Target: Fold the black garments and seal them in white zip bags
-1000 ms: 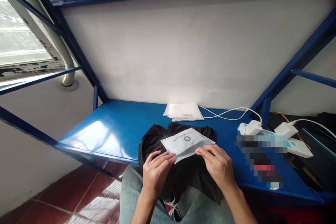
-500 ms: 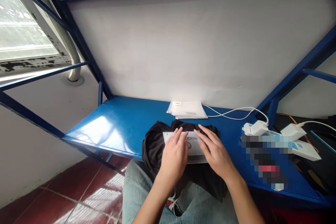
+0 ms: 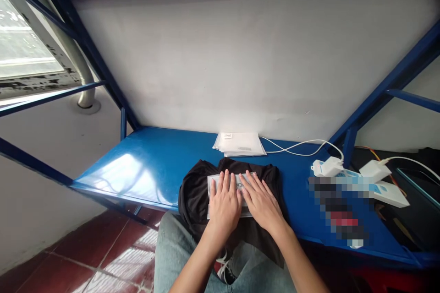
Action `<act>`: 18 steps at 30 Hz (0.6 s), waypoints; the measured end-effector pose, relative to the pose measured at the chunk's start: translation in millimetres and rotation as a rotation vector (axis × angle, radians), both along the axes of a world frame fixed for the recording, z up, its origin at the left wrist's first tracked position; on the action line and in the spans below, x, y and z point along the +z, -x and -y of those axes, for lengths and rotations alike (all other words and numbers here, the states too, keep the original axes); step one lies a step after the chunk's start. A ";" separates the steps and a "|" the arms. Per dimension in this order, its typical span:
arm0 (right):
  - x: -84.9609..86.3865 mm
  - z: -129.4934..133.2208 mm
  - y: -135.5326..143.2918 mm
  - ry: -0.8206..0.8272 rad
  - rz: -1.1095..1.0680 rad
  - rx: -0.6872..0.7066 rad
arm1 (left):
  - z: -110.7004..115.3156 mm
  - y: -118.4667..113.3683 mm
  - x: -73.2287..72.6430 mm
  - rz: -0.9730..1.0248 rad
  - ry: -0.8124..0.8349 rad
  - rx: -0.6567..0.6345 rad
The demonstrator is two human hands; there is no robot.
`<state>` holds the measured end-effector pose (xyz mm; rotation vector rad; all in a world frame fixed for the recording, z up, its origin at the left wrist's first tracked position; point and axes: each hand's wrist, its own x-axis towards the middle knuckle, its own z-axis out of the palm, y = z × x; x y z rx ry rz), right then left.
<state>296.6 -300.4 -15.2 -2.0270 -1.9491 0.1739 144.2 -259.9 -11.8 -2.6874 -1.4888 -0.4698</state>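
Note:
A flat grey packet with dark print [image 3: 212,181] lies on a bunched black cloth [image 3: 194,187] at the near edge of the blue shelf. My left hand [image 3: 225,203] rests flat on its left half, fingers stretched away from me. Over the right half, my right hand [image 3: 261,199] lies palm down with its fingers spread, the fingertips close to the left hand's. Much of the print is hidden beneath the two hands. The cloth spreads out around the packet and hangs over the shelf edge onto my lap.
Behind the cloth, a stack of thin white packets [image 3: 240,143] sits against the wall. To the right are a white power strip [image 3: 392,193] with plugged-in chargers [image 3: 332,166], white cables and a blurred-out patch. Blue metal bars [image 3: 373,91] frame the blue shelf [image 3: 161,146].
Both hands have come down flat onto the packet and moved closer together, covering more of its print. The whole view has shifted slightly.

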 end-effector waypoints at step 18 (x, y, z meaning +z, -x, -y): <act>23.2 25.4 -11.5 0.129 -0.344 -0.391 | 3.1 70.7 25.2 0.098 0.145 0.164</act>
